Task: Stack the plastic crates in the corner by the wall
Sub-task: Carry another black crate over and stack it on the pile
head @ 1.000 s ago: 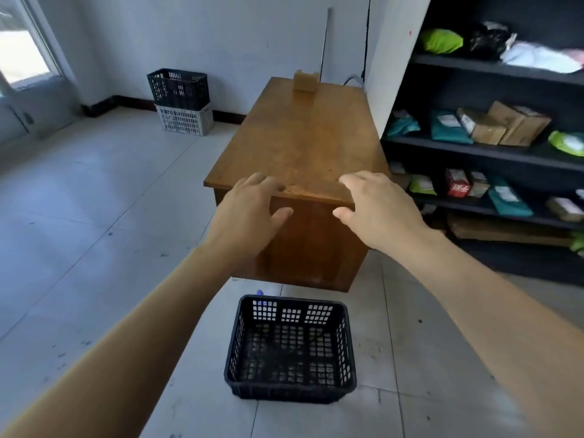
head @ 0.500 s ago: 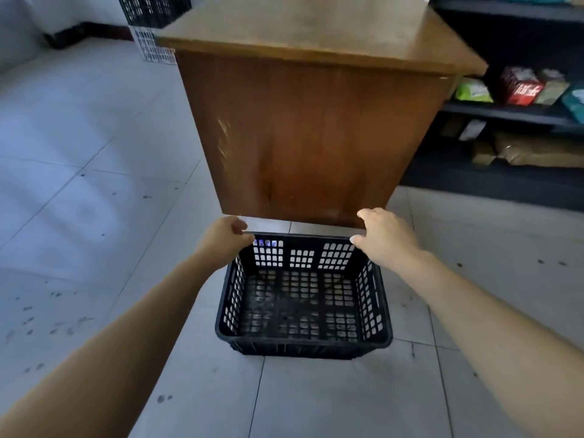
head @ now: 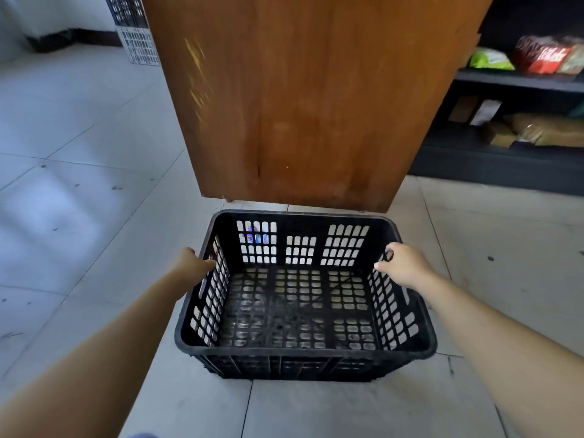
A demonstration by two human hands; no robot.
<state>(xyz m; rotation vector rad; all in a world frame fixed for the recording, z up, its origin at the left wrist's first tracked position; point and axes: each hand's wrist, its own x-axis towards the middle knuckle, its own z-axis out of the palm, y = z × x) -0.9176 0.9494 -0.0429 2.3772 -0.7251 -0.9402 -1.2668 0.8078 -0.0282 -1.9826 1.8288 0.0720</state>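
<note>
We find the black perforated plastic crate [head: 303,350] on the tiled floor [head: 79,216], just before the brown wooden table [head: 300,90]. Our left hand [head: 191,265] and right hand [head: 407,263] each clamp an opposite side rim, thumbs inside. The stacked crates [head: 134,30] lie far ahead-left.

Soft daylight, brightest at our left, lies as a pale blue sheen on the floor tiles [head: 63,200].
The shelves [head: 512,82] at right sit in shade, the crate [head: 303,350] throws faint shadow; we see motion blur on the cabinet [head: 300,99] and wide-lens bowing at the edges.
</note>
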